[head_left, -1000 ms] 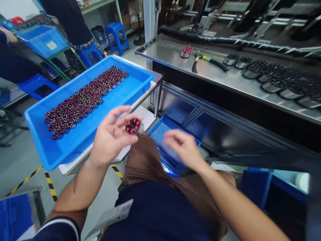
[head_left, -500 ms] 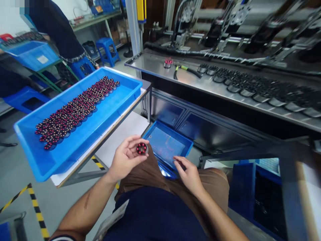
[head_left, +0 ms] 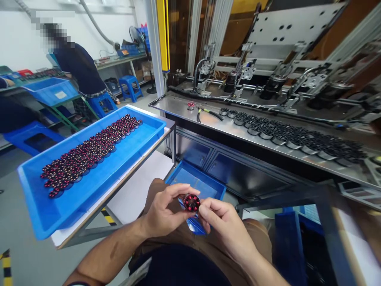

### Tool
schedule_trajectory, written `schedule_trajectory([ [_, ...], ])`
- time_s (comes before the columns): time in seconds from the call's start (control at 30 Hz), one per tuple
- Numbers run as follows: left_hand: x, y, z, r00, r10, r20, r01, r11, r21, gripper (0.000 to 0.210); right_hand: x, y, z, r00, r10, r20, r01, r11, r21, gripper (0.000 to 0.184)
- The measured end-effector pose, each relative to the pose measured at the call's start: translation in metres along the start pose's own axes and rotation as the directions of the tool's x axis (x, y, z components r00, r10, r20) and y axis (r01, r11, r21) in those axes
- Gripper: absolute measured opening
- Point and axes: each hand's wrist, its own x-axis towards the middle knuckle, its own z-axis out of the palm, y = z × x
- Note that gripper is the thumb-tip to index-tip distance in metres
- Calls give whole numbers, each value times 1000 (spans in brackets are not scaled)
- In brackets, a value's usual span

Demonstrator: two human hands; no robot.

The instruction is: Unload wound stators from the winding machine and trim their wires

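A small round motor stator (head_left: 192, 203), with a dark ring and red windings inside, is held over my lap with its open face towards me. My left hand (head_left: 166, 210) grips it between the thumb below and the curled fingers above. My right hand (head_left: 223, 220) is closed at the stator's right edge, thumb and fingertips pinched against it. Whether a thin wire is also between those fingertips is too small to tell. On my left, a blue tray (head_left: 149, 135) bears several rows of similar stators (head_left: 89, 151) with red and pale windings.
Ahead, a metal ledge (head_left: 178, 104) carries one red-wound stator (head_left: 191, 106), green-handled cutters (head_left: 210, 113) and rows of dark cores (head_left: 268, 129). Machine heads (head_left: 274, 81) stand behind. Below lies a blue bin (head_left: 220, 190). A person (head_left: 79, 65) sits further back left.
My left hand has brought the stator right and towards my middle. My right hand has come up from beside it and closed at its edge. The view has tilted up.
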Motion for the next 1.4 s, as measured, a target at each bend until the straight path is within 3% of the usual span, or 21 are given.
schedule_trajectory([
  [0.13, 4, 0, 3, 1000, -5, -14, 5, 1000, -6, 65, -5, 2, 1, 1000, 30, -8, -30, 999, 30, 54],
  [0.2, 6, 0, 6, 1000, -14, -17, 14, 1000, -6, 63, -6, 3, -1, 999, 36, -6, -35, 990, 139, 47],
  [0.3, 8, 4, 10, 998, -60, -25, 59, 997, -49, 63, -5, 6, -12, 984, 40, 175, -98, 935, 340, 43],
  [0.37, 9, 7, 12, 995, -96, -29, 93, 991, -92, 64, -3, 12, -23, 937, 32, 348, -165, 919, 358, 43],
  [0.43, 11, 9, 13, 994, -103, -29, 99, 989, -113, 65, 0, 20, -29, 907, 45, 418, -194, 927, 321, 37],
  [0.5, 13, 10, 14, 996, -83, -26, 79, 991, -109, 64, 0, 29, -28, 919, 68, 389, -210, 918, 335, 29],
  [0.6, 16, 8, 17, 999, -52, -10, 51, 994, -96, 66, -2, 38, -12, 949, 102, 298, -226, 879, 420, 35],
  [0.8, 15, 0, 22, 998, -58, 24, 60, 995, -74, 69, -13, 33, 11, 969, 143, 202, -229, 828, 513, 33],
  [0.9, 17, -1, 23, 993, -119, -6, 119, 991, -68, 66, -20, 32, 10, 968, 173, 183, -240, 855, 459, 31],
  [1.03, 22, 2, 21, 982, -188, -16, 182, 966, -181, 63, -22, 30, -3, 957, 169, 234, -246, 903, 352, 33],
  [1.23, 21, 6, 22, 968, -210, 139, 240, 937, -255, 56, -13, 1, -27, 999, -36, 8, 35, 988, 153, 46],
  [1.4, 18, 2, 28, 962, -249, 114, 273, 902, -334, 65, -15, -12, -17, 998, -2, -58, 9, 993, 114, 48],
])
